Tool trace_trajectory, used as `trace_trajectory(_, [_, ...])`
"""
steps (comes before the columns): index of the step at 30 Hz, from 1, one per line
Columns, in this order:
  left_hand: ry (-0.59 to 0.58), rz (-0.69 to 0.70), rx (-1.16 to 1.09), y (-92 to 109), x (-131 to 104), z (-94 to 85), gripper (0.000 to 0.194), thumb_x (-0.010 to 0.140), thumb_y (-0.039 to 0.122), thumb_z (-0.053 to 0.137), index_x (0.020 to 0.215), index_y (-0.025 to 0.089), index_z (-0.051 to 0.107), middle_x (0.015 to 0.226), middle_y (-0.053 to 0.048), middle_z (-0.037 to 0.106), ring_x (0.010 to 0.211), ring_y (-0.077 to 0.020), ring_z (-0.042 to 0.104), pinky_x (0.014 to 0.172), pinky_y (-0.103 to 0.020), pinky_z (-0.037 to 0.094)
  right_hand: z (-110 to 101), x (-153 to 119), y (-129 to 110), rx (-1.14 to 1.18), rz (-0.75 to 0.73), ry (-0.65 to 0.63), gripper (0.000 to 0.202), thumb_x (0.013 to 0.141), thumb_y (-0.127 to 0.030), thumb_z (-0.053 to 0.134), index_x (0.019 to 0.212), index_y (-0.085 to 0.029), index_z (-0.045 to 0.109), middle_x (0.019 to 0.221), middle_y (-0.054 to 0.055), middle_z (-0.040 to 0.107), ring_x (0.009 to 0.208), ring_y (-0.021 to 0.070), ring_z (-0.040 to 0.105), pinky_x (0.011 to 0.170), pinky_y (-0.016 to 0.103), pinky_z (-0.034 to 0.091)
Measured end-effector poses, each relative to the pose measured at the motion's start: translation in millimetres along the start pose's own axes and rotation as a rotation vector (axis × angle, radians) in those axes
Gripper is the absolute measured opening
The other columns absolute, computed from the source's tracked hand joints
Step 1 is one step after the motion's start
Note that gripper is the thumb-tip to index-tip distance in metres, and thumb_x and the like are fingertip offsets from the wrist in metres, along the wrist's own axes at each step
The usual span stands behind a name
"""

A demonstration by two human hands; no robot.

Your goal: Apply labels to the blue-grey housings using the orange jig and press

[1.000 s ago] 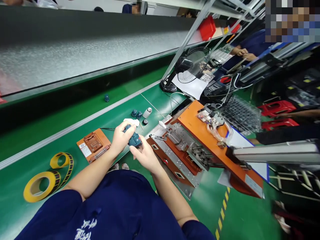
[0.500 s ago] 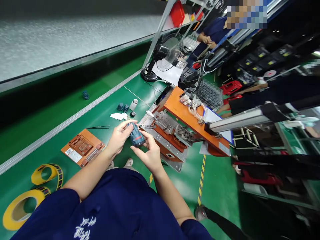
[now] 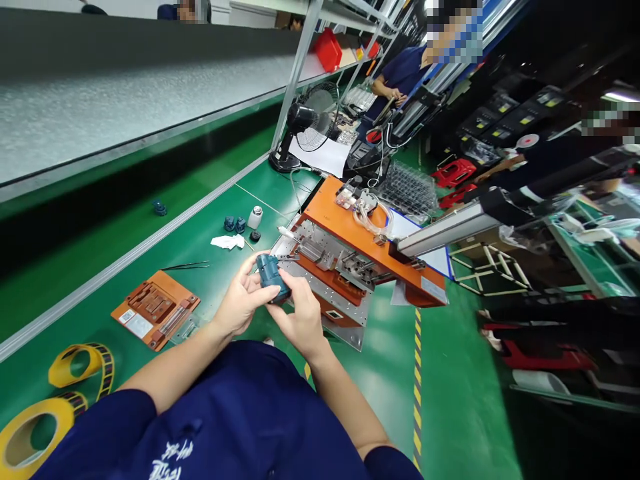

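Between my two hands is a dark blue-green plastic housing (image 3: pixel 270 272), held above the near edge of the green bench. My left hand (image 3: pixel 245 293) grips its left side, thumb lying across the front. My right hand (image 3: pixel 300 310) closes on its lower right side, with some fingertips hidden behind it. Beyond the hands lie two small blue parts (image 3: pixel 235 225), a white bottle (image 3: pixel 255 217), a black round cap (image 3: pixel 255 236) and a crumpled white cloth (image 3: pixel 227 241). Dark tweezers (image 3: pixel 186 265) rest farther left.
An orange fixture block (image 3: pixel 155 308) and a yellow tape roll (image 3: pixel 35 433) lie to the left. On the right stands an orange-topped metal press fixture (image 3: pixel 345 233). A black fan (image 3: pixel 295 133) is behind it. A co-worker (image 3: pixel 400 77) sits at the far end.
The housing has been turned in my hands; the red mark on it no longer shows. My left thumb has moved down across its front. The view has shifted slightly.
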State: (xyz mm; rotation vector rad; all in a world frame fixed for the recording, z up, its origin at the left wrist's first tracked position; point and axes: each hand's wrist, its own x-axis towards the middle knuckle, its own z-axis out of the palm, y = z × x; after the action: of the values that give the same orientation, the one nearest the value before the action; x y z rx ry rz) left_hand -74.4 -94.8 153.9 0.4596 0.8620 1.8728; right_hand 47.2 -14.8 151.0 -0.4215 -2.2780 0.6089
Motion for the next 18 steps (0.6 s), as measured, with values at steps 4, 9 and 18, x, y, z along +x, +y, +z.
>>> trace_trajectory(4, [0.105,0.061,0.080,-15,7,27.0,0.060,0.071,0.024,0.086,0.124,0.024,0.057,0.095,-0.001,0.069,0.082,-0.0128,0.066,0.078,-0.023,0.056,-12,-11,13,-0.040,-0.060,0.041,0.055,0.086,-0.018,0.066,0.138,-0.018,0.049,0.119,0.017,0.068,0.107,0.0281,0.067,0.092,0.048,0.060])
trace_trajectory(9, [0.170,-0.059,0.232,-27,22,49.1,0.050,0.083,0.051,0.072,0.122,0.022,0.062,0.099,-0.004,0.071,0.076,-0.0125,0.065,0.069,-0.023,0.054,-31,-19,29,0.446,0.434,0.066,0.053,0.075,-0.030,0.080,0.123,-0.022,0.058,0.110,0.010,0.071,0.095,0.0228,0.071,0.080,0.037,0.064])
trace_trajectory(18, [0.069,-0.088,0.292,-49,33,73.4,0.052,0.084,0.047,0.072,0.130,0.025,0.062,0.116,-0.008,0.072,0.095,-0.0199,0.071,0.079,-0.029,0.057,-67,-28,54,1.052,0.729,0.135,0.061,0.061,-0.038,0.090,0.111,-0.022,0.059,0.100,0.002,0.068,0.078,0.0152,0.067,0.064,0.030,0.065])
